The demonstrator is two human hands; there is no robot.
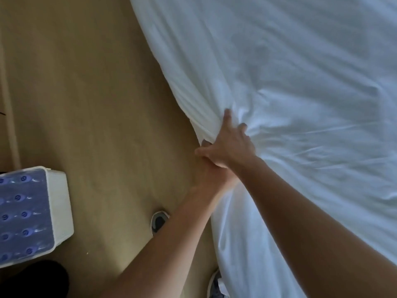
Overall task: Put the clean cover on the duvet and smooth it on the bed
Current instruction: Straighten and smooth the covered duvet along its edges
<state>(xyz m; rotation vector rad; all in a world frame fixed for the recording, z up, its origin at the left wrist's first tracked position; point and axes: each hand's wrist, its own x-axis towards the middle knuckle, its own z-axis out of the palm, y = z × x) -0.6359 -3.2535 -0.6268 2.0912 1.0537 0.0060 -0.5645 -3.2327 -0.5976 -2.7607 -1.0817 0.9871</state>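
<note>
Your right forearm point(311, 211) runs up to the side edge of the white duvet cover point(290, 82), where your right hand point(227, 145) clutches a bunched fold, fingers curled into the cloth; your left hand point(211, 176) sits just beneath it against the hanging edge, fingers hidden, so its grip cannot be told. The cover spreads over the bed, creases fanning from the grip. Left of its edge lies open wooden floor point(96, 104), with your shoe point(159, 221) near the drape and a white box point(58, 211) well apart.

Nothing is legible; marks on the blue pack point(23, 214) blur.
</note>
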